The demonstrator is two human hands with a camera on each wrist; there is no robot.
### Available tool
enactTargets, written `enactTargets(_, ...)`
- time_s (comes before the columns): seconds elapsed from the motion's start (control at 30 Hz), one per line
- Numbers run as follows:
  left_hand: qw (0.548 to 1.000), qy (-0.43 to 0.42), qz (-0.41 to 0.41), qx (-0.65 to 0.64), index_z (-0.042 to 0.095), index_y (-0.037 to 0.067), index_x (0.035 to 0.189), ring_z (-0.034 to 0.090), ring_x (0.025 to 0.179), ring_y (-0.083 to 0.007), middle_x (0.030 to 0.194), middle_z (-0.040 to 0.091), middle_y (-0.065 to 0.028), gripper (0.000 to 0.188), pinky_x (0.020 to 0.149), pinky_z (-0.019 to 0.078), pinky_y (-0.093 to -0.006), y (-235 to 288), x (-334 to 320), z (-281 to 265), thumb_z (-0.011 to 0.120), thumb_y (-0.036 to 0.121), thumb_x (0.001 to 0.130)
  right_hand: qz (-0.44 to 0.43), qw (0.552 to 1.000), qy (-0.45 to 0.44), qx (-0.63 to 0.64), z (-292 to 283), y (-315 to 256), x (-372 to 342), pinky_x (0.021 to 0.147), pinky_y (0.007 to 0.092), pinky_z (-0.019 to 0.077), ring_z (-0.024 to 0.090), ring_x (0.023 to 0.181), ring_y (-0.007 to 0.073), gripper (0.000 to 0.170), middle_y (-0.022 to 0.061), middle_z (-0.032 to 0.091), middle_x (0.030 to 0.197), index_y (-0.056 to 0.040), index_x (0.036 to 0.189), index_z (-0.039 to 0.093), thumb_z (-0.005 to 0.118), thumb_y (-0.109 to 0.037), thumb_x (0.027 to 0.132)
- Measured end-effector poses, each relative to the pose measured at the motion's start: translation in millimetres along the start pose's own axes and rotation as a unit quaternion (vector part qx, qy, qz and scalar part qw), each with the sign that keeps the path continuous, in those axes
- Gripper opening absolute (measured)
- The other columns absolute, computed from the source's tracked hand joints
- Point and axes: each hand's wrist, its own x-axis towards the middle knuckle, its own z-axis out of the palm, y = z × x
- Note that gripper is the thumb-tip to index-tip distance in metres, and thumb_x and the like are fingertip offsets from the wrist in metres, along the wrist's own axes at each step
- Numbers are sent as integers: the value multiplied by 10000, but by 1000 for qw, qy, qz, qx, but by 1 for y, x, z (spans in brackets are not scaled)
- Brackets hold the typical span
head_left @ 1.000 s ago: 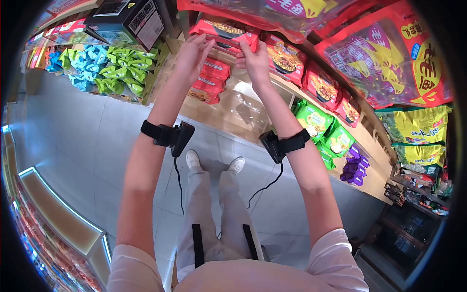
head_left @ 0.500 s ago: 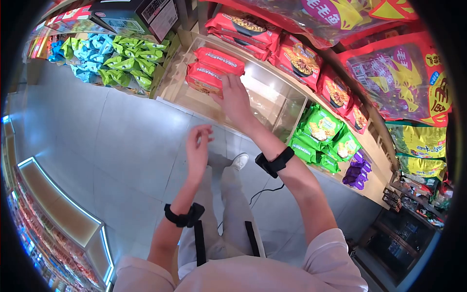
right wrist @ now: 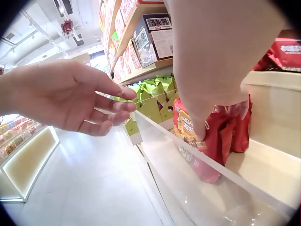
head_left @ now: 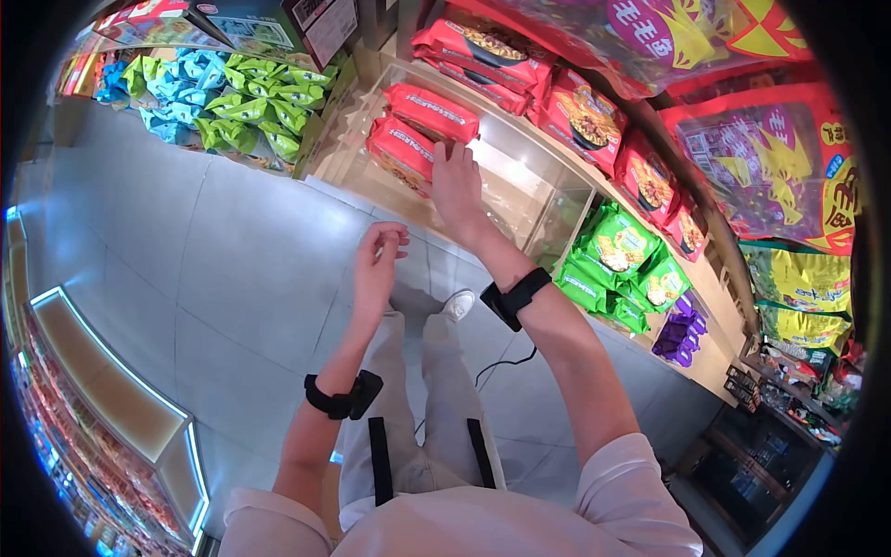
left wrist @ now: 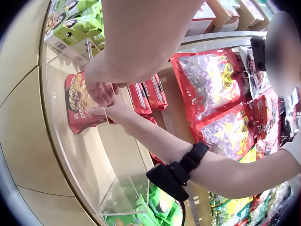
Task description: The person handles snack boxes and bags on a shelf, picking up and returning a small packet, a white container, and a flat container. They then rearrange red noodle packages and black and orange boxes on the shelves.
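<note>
Two red snack packets stand in a clear-walled bin on the shelf, in the head view. My right hand (head_left: pixel 458 190) reaches into the bin and grips the near red packet (head_left: pixel 401 153) by its end. In the right wrist view the thumb lies on this packet's printed front (right wrist: pixel 186 129), with the fingers over its top and far side. Just behind it is the second red packet (head_left: pixel 432 110). My left hand (head_left: pixel 379 265) hangs outside the bin's front wall, fingers loosely curled, holding nothing; in the right wrist view its palm (right wrist: pixel 70 96) shows.
Red packets (head_left: pixel 580 116) line the ledge behind the bin (head_left: pixel 557 218). Green packets (head_left: pixel 617 246) and purple ones (head_left: pixel 680 336) lie to the right, green and blue bags (head_left: pixel 264 102) to the left. Large red bags (head_left: pixel 761 153) hang at the upper right.
Both hands have left the red packets on the ledge. The right came down onto the near packet in the bin; the left drew back toward the body. Over the last half second both barely moved.
</note>
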Motion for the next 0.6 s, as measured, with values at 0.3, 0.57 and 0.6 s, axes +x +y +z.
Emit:
enactTargets(0.3,1000,7,8,-6,575,23,975,570,874,-133,929,591,-56,177,762,485,-282,8,7,0,436,127,941,55,963,65,256,-18,28,-17,673,374,511,631,760,302,487,191,601,950,-20,1104,484,713,-209,718)
enactTargets(0.57,999,-44,-3,-30,568,23,1008,574,883,-139,937,591,-58,180,763,485,-281,17,4,27,441,131,941,216,799,150,541,-107,107,-88,711,203,425,555,780,90,329,24,618,857,-17,1049,579,684,-199,796)
enactTargets(0.6,998,-57,-2,-40,567,22,1013,575,884,-139,935,591,-58,181,761,486,-280,17,3,32,441,132,942,259,750,163,587,-118,120,-90,709,194,415,541,759,76,327,9,597,827,-27,1050,586,685,-216,802)
